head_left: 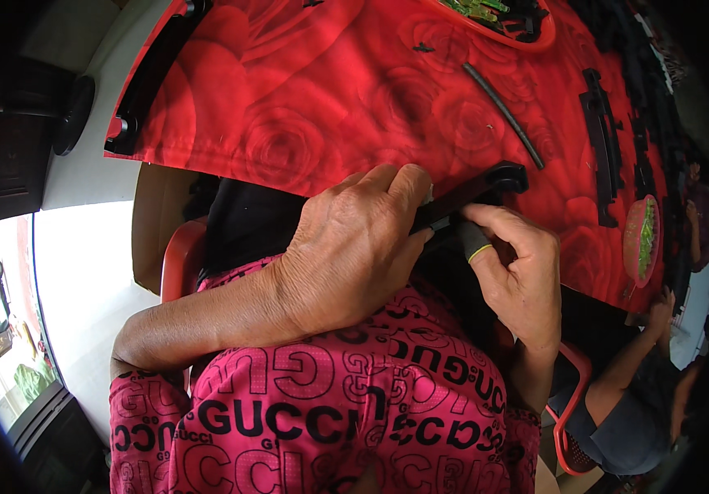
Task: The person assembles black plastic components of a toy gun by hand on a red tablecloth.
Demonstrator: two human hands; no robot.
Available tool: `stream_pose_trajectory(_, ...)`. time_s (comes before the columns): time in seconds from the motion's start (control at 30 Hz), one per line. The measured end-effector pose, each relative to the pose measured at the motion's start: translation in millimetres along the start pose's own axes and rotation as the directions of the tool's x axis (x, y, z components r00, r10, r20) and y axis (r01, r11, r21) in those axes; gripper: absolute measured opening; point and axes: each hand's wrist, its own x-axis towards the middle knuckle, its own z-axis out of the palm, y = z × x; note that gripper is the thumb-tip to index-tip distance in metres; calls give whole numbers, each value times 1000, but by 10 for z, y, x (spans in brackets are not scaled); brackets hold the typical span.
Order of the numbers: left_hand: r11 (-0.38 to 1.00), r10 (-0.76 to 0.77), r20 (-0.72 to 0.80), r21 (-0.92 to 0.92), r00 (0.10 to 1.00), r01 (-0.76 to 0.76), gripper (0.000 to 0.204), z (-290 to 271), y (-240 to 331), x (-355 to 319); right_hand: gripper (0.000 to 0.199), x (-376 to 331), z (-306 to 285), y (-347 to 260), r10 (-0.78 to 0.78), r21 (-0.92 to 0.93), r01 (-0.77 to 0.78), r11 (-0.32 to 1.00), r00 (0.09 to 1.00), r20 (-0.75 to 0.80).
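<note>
My left hand is closed over one end of a long black plastic part at the table's near edge. The part slants up to the right, and its far end has a rounded clip shape. My right hand grips the same part from its near side, with thumb and forefinger bent against it. A dark finger sleeve with a yellow rim covers the right thumb. The part's lower end is hidden behind my left fingers. Beyond it on the table lies a thin dark rod or tube.
A red flowered cloth covers the table. Black plastic parts lie at the right, and another long one along the left edge. A red tray holds small green and black pieces; a pink basket holds green pieces. People sit at the right.
</note>
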Motion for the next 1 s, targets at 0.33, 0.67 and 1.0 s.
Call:
stream_pose_trajectory(0.33,1000,-8,6,-24,1000,8,33,-43,-5,5,30,-23,53,-12,42,101,-37,994,998,-55)
stream_pose_trajectory(0.67,993,-31,-146,-115,989,14,53,-143,68,-41,21,305,42,-289,-147,-12,146,989,988,-39)
stream_pose_trajectory(1.0,998,28,-162,-59,986,-38,46,-195,-187,-19,19,481,248,-131,-176,22,177,984,984,-29)
